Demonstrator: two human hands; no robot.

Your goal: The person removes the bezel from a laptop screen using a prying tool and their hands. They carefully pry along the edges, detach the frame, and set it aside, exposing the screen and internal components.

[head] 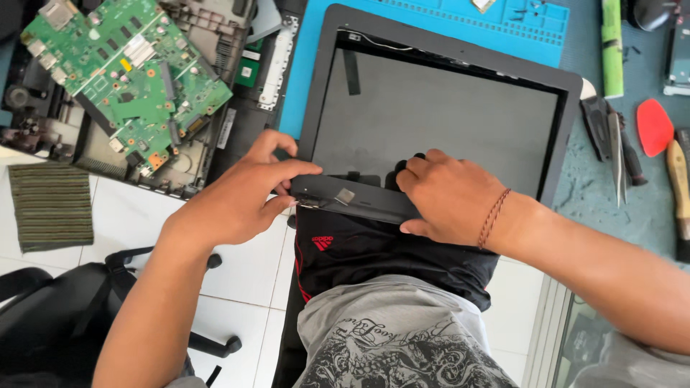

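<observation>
A laptop screen assembly (pixel 438 115), grey panel in a black frame, lies tilted across the near edge of a blue work mat (pixel 460 25), its near edge overhanging the person's lap. Both hands are on the black hinge strip (pixel 359 201) running along that near edge. The left hand (pixel 241 194) pinches the strip's left end, thumb under and fingers curled over the top, closed on it. The right hand (pixel 449 194) presses down on the strip's right part with fingers bent over its far edge, also gripping it; a thin red cord bracelet (pixel 494 215) circles that wrist. To the far left, a green circuit board (pixel 126 72) rests slanted on top of an opened black laptop base (pixel 194 144), which sits on a white tiled floor (pixel 244 273). A striped green-brown cloth (pixel 50 205) lies on the tiles at the left, and part of a black chair (pixel 65 309) shows near left. Right of the screen, on a teal textured surface (pixel 611 208), lie dark pliers (pixel 611 147), a red pick (pixel 654 126), a wooden-handled tool (pixel 679 179) and a green stick (pixel 612 47). The person wears black shorts (pixel 374 251) and a grey printed shirt (pixel 388 338).
</observation>
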